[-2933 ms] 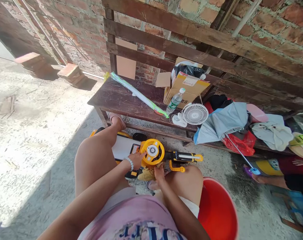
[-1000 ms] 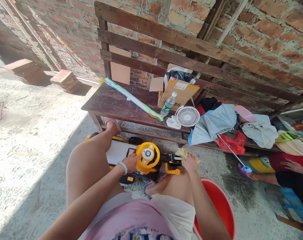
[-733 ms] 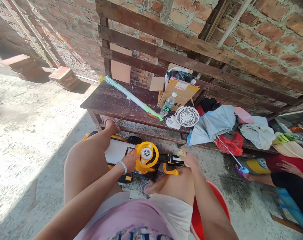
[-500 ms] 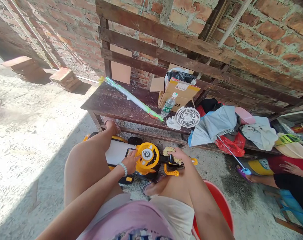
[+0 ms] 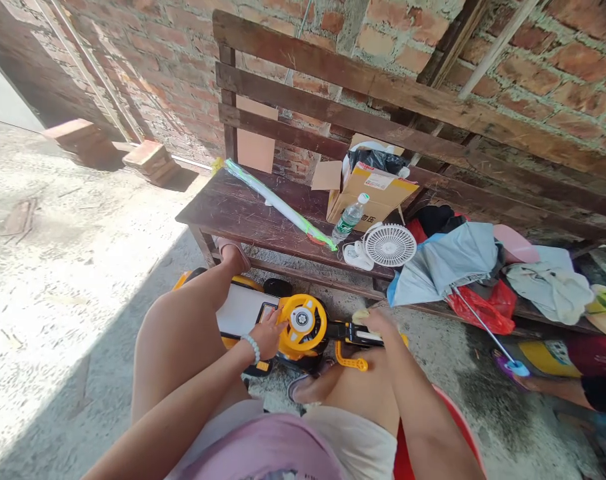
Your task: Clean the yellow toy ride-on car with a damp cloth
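Note:
A yellow and black ride-on toy car [image 5: 243, 310] lies on the ground between my knees. My left hand [image 5: 269, 333], with a bead bracelet at the wrist, grips the rim of its yellow steering wheel [image 5: 303, 321]. My right hand [image 5: 380, 325] presses a yellowish cloth [image 5: 361, 315] onto the black and yellow front bar [image 5: 351, 331] of the toy, fingers closed on the cloth.
A dark wooden bench [image 5: 243, 210] stands ahead with a green-wrapped tube [image 5: 277, 202], cardboard box [image 5: 370, 190], water bottle [image 5: 350, 218], small white fan [image 5: 390, 245], grey umbrella [image 5: 447, 260] and clothes. A red bucket [image 5: 407, 460] sits by my right knee. Another person's legs [image 5: 583, 360] are at right.
My right hand with the cloth moved from below the wheel to the front bar and has been sliding back and forth along it. My left hand stayed on the wheel.

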Tool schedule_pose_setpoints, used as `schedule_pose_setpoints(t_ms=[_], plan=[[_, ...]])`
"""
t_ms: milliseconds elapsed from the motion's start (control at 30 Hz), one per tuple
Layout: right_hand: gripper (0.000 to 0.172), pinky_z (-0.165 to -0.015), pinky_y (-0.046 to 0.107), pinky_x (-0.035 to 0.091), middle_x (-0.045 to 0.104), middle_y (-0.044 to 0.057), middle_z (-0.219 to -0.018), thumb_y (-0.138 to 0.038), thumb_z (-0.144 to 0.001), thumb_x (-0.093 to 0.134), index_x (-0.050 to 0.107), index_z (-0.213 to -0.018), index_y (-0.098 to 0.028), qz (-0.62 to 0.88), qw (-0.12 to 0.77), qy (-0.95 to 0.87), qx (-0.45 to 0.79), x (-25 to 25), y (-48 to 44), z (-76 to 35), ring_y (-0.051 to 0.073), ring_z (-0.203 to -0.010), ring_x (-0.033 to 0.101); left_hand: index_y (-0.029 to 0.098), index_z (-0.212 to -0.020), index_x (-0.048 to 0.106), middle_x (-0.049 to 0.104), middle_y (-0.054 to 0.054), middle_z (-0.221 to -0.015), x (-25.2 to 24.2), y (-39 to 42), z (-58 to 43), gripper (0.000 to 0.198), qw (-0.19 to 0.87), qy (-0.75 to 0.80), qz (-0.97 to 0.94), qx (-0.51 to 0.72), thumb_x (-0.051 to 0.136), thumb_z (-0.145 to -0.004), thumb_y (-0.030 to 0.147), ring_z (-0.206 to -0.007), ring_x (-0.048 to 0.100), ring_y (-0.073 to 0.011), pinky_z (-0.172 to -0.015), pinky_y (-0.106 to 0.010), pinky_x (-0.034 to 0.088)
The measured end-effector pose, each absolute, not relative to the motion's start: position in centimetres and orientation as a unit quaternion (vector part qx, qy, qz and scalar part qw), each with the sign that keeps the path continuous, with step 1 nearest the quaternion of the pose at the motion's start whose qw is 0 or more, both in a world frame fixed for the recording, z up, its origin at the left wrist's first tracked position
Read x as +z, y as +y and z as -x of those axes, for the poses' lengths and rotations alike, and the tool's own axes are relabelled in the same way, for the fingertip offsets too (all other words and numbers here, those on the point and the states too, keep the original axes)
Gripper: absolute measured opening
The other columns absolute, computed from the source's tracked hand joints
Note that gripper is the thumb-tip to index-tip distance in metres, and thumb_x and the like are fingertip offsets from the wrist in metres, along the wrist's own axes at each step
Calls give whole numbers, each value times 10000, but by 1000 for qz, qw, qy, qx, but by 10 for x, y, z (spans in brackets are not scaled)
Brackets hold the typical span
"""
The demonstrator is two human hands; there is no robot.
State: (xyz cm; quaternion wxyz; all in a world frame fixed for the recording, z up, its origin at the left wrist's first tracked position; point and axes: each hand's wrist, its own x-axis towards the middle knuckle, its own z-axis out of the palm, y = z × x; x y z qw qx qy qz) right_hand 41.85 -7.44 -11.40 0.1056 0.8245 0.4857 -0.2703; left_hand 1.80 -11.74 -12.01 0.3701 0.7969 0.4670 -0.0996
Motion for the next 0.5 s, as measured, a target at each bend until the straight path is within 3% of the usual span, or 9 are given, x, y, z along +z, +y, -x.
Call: schedule_pose_setpoints(t_ms=[100,200,267,400,500], plan=[[252,-873,351,583,829,133,-1043,-345,-768,886,817,-944,-178,-789,94,498,-349,-115,-47,-381,289,-959,778,193,-1644,463,203,-178,-1823,-122,-117,-19,679,368,466,-799,-95,516,-967,166,-1673,198,-452,-1271,-631,413],[392,-832,316,594,824,96,-1150,-448,-910,760,790,-1213,-201,-734,-43,500,-457,-110,-21,-325,256,-1002,774,195,-1646,464,205,-180,-1823,-125,-117,-19,685,368,467,-799,-94,518,-964,162,-1666,238,-439,-1267,-616,425],[489,-872,326,593,808,79,-1232,-458,-904,767,749,-1335,-228,-677,-92,539,-493,-105,-13,-287,261,-1066,760,203,-1645,466,226,-180,-1817,-128,-118,-19,683,366,465,-801,-90,527,-965,172,-1661,259,-427,-1262,-617,430],[551,-1025,375,539,782,62,-1285,-395,-804,854,767,-1338,-289,-594,-9,698,-400,-104,-21,-240,301,-1177,718,191,-1631,485,291,-208,-1785,-132,-115,-21,663,358,465,-804,-88,528,-970,188,-1637,316,-428,-1249,-615,443],[570,-1037,377,533,779,82,-1285,-381,-810,833,753,-1364,-276,-613,-12,710,-347,-109,-30,-244,305,-1184,718,193,-1634,480,258,-212,-1796,-132,-113,-25,689,362,471,-799,-101,568,-950,185,-1599,382,-449,-1220,-609,473]])
